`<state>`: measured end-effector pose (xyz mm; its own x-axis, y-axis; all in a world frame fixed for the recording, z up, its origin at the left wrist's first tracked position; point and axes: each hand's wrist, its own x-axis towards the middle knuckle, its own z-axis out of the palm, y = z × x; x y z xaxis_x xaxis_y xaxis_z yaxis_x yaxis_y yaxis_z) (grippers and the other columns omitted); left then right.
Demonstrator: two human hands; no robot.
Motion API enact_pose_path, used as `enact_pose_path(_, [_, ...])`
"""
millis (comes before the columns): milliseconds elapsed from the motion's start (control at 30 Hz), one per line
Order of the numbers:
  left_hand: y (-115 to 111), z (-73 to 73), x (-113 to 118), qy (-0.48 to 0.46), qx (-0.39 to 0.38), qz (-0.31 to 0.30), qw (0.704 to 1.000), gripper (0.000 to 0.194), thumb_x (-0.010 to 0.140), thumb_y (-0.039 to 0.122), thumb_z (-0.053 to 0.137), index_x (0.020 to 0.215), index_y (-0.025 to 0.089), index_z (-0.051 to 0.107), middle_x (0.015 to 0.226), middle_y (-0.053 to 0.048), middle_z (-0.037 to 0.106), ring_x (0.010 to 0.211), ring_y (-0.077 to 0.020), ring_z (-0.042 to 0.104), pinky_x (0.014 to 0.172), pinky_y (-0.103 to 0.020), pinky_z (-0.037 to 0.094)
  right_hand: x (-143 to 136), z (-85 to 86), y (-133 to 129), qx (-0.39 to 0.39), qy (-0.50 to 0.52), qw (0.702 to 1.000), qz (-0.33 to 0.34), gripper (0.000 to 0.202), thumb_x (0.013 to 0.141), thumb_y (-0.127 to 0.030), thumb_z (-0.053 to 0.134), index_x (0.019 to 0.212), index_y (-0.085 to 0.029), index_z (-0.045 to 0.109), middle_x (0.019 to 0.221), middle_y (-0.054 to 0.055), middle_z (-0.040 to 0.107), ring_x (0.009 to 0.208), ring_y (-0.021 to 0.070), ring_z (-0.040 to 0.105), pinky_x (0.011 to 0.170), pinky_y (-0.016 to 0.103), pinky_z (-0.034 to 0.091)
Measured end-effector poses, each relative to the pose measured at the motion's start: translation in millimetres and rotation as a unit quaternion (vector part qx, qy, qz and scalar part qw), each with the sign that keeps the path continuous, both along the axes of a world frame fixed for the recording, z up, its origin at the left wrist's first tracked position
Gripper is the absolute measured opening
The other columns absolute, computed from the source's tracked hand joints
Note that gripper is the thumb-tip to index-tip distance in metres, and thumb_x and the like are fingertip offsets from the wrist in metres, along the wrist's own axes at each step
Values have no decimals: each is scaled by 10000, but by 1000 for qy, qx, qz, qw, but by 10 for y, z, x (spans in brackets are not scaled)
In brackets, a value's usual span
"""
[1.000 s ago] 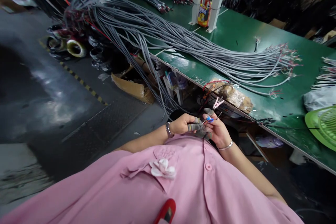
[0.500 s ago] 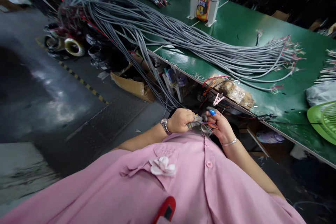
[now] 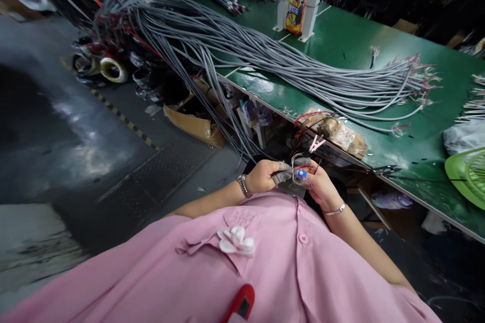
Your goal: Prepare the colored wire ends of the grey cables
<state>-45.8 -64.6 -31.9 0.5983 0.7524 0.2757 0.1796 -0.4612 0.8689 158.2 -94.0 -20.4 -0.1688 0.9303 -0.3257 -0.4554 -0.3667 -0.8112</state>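
Observation:
My left hand (image 3: 267, 175), with grey finger covers and a watch at its wrist, is closed on the end of a grey cable (image 3: 253, 149). Thin coloured wires (image 3: 296, 162) fan out of that end between both hands. My right hand (image 3: 317, 182), wearing a bracelet, pinches the wires; blue tape (image 3: 302, 174) wraps one of its covered fingers. Both hands are in front of my waist, just off the table's front edge. The individual wires are too small to tell apart fully.
A thick bundle of grey cables (image 3: 265, 55) lies across the green table (image 3: 348, 30). At its edge are a tape-wrapped block (image 3: 341, 136) and a pink clip (image 3: 316, 144). A green basket (image 3: 466, 171) sits at right. A torn cardboard box (image 3: 195, 126) and tape rolls (image 3: 113, 69) are below left.
My right hand has turned, and its blue-taped finger has moved down and left to the wires. My left hand has shifted slightly and still grips the cable.

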Motion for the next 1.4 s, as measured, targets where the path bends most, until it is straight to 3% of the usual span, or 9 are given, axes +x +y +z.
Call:
enact_pose_path(67, [-38, 3, 29, -62, -171, 7, 983, 363, 889, 487, 615, 957, 131, 632, 702, -37, 692, 564, -111, 626, 554, -215, 487, 2, -10, 40, -1, 0, 1000, -17, 283, 654, -212, 850, 891, -182, 697, 605, -40, 613, 416, 35, 399, 351, 132, 253])
enact_pose_path(167, [-56, -27, 60, -166, -365, 33, 916, 435, 823, 525, 685, 978, 141, 552, 644, -2, 671, 424, -83, 568, 417, -170, 414, 30, -67, 96, -1, 2, 998, -63, 242, 665, -198, 831, 853, -185, 679, 542, -83, 498, 400, 17, 245, 347, 132, 149])
enact_pose_path(367, [-9, -85, 31, -298, -501, 28, 812, 372, 750, 443, 755, 877, 146, 572, 559, 11, 623, 364, -71, 508, 330, -139, 297, 28, -117, 59, -1, -10, 999, -36, 237, 696, -266, 812, 887, -182, 700, 606, -37, 574, 440, 40, 277, 364, 162, 146])
enact_pose_path(567, [-61, -80, 86, -315, -522, -20, 792, 420, 722, 462, 783, 894, 129, 592, 533, 1, 621, 331, -77, 492, 322, -154, 326, -113, 1, 50, 15, 9, 999, 47, 496, 624, -259, 869, 1088, -225, 698, 1041, 54, 735, 457, 28, 318, 373, 196, 158])
enact_pose_path(800, [-108, -89, 138, -260, -536, -31, 802, 457, 760, 530, 740, 918, 148, 545, 586, -4, 648, 361, -102, 543, 331, -163, 350, -235, 116, 108, 45, -22, 998, -43, 344, 641, -261, 860, 951, -190, 727, 790, 13, 727, 486, 63, 445, 401, 195, 266])
enact_pose_path(967, [-66, -44, 151, -299, -427, 52, 852, 507, 711, 340, 837, 1080, 165, 537, 961, -53, 702, 805, -144, 697, 634, -207, 543, -261, 96, 105, 88, -71, 991, -73, 286, 642, -268, 859, 878, -192, 714, 767, 11, 710, 625, 121, 581, 534, 231, 441])
enact_pose_path(1100, [-20, 56, 184, -332, -323, 137, 876, 616, 678, 219, 861, 1193, 186, 524, 1031, -29, 687, 925, -113, 651, 832, -220, 513, -266, 47, 122, 118, -96, 985, -85, 287, 625, -277, 870, 847, -200, 704, 816, 23, 714, 730, 156, 620, 638, 268, 492])
enact_pose_path(1267, [34, 83, 191, -328, -323, 147, 876, 564, 715, 266, 829, 1196, 173, 550, 778, 16, 670, 689, -89, 615, 637, -181, 453, -255, 12, 114, 79, -97, 988, -94, 271, 639, -283, 856, 830, -193, 686, 663, -30, 608, 508, 79, 434, 447, 214, 342])
enact_pose_path(1400, [69, 46, 134, -399, -428, 33, 810, 485, 700, 325, 817, 1103, 161, 603, 648, 30, 614, 453, -48, 462, 462, -183, 304, -230, -34, 105, 21, -42, 995, -89, 270, 631, -278, 857, 806, -184, 673, 556, -79, 446, 441, 42, 237, 382, 199, 151])
